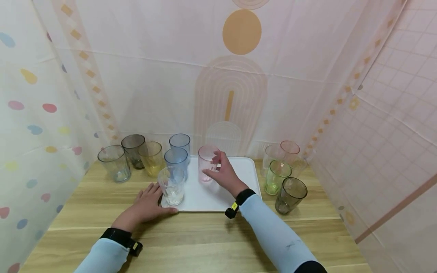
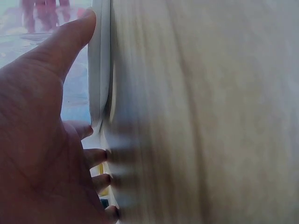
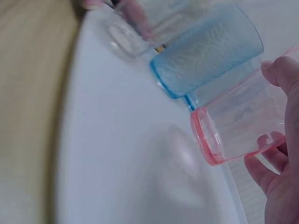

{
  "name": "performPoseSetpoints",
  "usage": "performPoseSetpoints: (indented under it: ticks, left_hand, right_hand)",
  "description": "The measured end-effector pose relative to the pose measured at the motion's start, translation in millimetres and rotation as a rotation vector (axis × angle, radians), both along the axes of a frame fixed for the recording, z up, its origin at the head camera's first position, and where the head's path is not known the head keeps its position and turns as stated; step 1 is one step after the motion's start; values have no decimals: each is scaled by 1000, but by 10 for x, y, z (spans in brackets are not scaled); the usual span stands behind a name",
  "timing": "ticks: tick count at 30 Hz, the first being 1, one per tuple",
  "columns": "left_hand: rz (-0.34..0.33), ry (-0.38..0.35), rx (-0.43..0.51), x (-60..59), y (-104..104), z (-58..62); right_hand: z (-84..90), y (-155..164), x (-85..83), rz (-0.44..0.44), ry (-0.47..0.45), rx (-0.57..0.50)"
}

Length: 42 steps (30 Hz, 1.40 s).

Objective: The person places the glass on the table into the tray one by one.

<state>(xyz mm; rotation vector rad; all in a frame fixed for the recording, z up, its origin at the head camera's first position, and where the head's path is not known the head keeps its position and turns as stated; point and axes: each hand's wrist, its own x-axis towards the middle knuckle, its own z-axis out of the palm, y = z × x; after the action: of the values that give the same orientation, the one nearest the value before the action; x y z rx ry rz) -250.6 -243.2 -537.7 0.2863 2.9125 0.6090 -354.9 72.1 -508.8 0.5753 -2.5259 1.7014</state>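
A white tray lies at the middle of the wooden table. My right hand grips a pink cup upright over the tray's back half, thumb on one side and fingers on the other. I cannot tell whether the cup's base touches the tray. The right wrist view shows the pink cup in my right hand, with a blue cup right beside it on the tray. My left hand lies flat on the table and touches the tray's front left corner, next to a clear cup. In the left wrist view, my left hand has its fingertips against the tray edge.
Left of the tray stand a grey-clear cup, a dark grey cup, a yellow cup and a second blue cup. To the right are pink, green and dark grey cups. Fabric walls close three sides.
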Motion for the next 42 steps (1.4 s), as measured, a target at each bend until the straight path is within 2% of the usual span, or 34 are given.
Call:
performPoseSetpoints:
  ticks: [7, 15, 22, 29, 42]
  left_hand:
    - [-7, 10, 1, 26, -11, -53]
    - [7, -3, 2, 21, 10, -44]
    - [4, -9, 7, 18, 31, -43]
    - [9, 6, -7, 27, -3, -27]
    - [1, -1, -7, 35, 46, -13]
  right_hand:
    - [62, -203, -268, -50, -76, 54]
    - [230, -325, -456, -97, -124, 54]
    - [299, -354, -502, -119, -152, 40]
    - [244, -414, -563, -106, -170, 88]
    - [143, -429, -594, -133, -157, 95]
